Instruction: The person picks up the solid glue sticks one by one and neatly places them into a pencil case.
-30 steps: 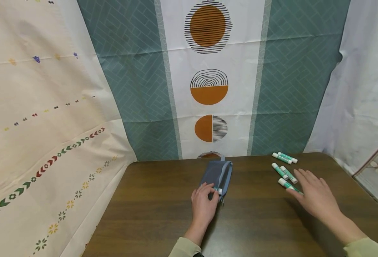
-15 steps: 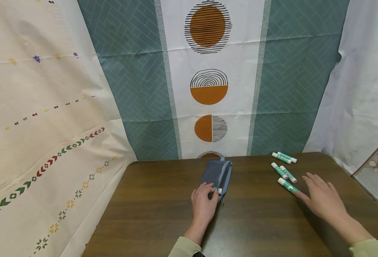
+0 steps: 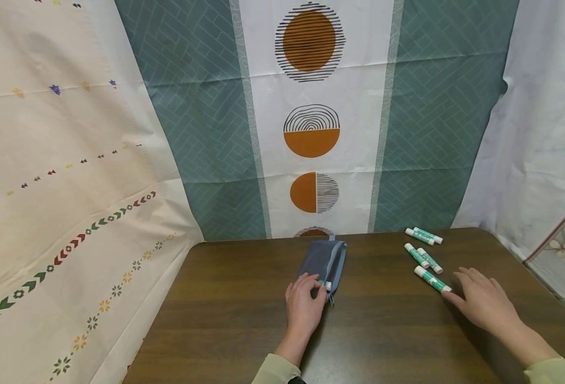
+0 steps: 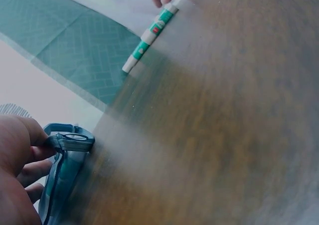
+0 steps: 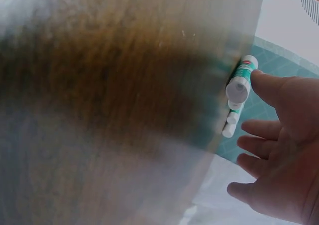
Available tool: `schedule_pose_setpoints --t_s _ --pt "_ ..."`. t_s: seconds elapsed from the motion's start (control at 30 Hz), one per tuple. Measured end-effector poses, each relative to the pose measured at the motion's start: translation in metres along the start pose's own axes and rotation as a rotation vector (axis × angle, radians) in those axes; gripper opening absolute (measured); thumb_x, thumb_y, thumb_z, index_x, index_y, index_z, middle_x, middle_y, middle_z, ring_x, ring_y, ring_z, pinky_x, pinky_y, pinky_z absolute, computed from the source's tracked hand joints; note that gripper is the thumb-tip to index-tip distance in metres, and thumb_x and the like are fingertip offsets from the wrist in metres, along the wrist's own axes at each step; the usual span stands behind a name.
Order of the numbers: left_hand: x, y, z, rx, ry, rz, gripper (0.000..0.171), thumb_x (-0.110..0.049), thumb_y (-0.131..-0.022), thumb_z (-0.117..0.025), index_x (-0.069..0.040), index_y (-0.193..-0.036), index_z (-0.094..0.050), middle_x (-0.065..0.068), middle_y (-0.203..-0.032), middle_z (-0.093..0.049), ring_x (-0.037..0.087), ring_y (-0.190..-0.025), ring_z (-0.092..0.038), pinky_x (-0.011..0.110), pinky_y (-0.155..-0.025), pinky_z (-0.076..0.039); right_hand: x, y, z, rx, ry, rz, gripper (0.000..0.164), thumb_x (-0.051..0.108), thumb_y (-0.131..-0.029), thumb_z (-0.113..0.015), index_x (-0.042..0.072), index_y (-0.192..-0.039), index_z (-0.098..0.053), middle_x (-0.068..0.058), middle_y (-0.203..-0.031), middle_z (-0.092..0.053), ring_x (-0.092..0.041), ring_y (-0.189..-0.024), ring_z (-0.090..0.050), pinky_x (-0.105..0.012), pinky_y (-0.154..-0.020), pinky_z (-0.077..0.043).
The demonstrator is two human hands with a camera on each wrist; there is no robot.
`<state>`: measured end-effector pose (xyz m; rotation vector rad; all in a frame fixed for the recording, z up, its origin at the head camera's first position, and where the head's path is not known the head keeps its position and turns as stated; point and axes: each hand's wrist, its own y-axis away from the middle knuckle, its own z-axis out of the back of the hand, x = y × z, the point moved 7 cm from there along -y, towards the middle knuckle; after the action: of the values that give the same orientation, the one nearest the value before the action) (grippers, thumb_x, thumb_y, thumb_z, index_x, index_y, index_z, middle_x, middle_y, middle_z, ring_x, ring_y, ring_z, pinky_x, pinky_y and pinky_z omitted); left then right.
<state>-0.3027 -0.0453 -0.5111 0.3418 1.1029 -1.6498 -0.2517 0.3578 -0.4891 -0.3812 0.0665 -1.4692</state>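
Note:
A blue-grey zip pouch (image 3: pixel 315 257) lies near the back edge of the table, its opening facing right. My left hand (image 3: pixel 304 309) pinches the pouch's near edge; the left wrist view shows thumb and finger on the zip end (image 4: pixel 75 143). The white end of a glue stick (image 3: pixel 328 285) shows inside the opening. On the right, my right hand (image 3: pixel 486 301) hovers with fingers spread and relaxed, its thumb right at the near end of the closest green-and-white glue stick (image 3: pixel 431 278). In the right wrist view, that glue stick (image 5: pixel 243 75) overlaps the thumb tip.
Behind the closest stick lies a pair of glue sticks (image 3: pixel 416 255), with another pair (image 3: pixel 420 236) near the back edge. The brown wooden table (image 3: pixel 244 320) meets a patterned cloth (image 3: pixel 320 192) at the back, with more cloth hanging at both sides.
My right hand has drawn back slightly to the right, uncovering the near end of the closest glue stick. My left hand and the pouch stay in place.

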Motion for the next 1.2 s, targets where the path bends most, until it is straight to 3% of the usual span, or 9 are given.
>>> schedule_pose_setpoints --t_s 0.23,0.47,0.73,0.93,1.2 --pt "0.0021 0.0 -0.0014 0.008 0.002 0.004 0.009 -0.011 -0.094 -0.079 -0.014 -0.085 -0.081 0.001 -0.124 -0.082 0.032 -0.133 -0.069 0.076 -0.114 -0.037 0.0001 0.0002 0.0009 -0.005 -0.001 0.004 0.045 0.028 -0.095 -0.086 -0.01 -0.112 -0.07 -0.035 -0.116 -0.07 -0.059 -0.114 -0.065 -0.08 -0.097 -0.042" --pt "0.0025 0.0003 -0.0019 0.011 -0.001 0.005 0.009 -0.012 -0.093 -0.079 -0.015 -0.085 -0.081 0.0 -0.124 -0.082 0.031 -0.133 -0.069 0.076 -0.115 -0.037 -0.0004 -0.0001 -0.0013 0.021 -0.001 0.019 0.031 0.025 -0.094 -0.086 -0.003 -0.097 -0.071 -0.022 -0.096 -0.073 -0.052 -0.095 -0.071 -0.075 -0.09 -0.047" --pt "0.0024 0.0004 -0.0018 0.017 -0.004 0.015 0.008 -0.012 -0.094 -0.079 -0.013 -0.086 -0.082 0.001 -0.124 -0.082 0.031 -0.134 -0.069 0.075 -0.116 -0.036 -0.0031 -0.0003 -0.0047 0.059 -0.019 0.009 0.028 0.023 -0.093 -0.086 -0.001 -0.097 -0.073 -0.018 -0.094 -0.074 -0.049 -0.091 -0.072 -0.069 -0.085 -0.051" --pt "0.0022 0.0002 -0.0012 0.009 0.002 0.009 0.01 -0.011 -0.093 -0.079 -0.014 -0.084 -0.081 0.001 -0.123 -0.082 0.032 -0.133 -0.069 0.076 -0.114 -0.037 -0.0036 -0.0003 -0.006 0.074 -0.03 -0.003 0.024 0.021 -0.094 -0.085 0.002 -0.093 -0.072 -0.01 -0.088 -0.071 -0.038 -0.081 -0.071 -0.062 -0.075 -0.055" --pt "0.0022 0.0004 -0.0012 0.014 0.008 0.013 0.01 -0.011 -0.093 -0.079 -0.015 -0.084 -0.08 0.0 -0.124 -0.082 0.032 -0.133 -0.069 0.076 -0.115 -0.036 -0.0041 0.0005 -0.0078 0.09 -0.044 -0.024 0.02 0.019 -0.095 -0.084 0.002 -0.092 -0.072 -0.01 -0.09 -0.071 -0.033 -0.08 -0.069 -0.058 -0.072 -0.055"
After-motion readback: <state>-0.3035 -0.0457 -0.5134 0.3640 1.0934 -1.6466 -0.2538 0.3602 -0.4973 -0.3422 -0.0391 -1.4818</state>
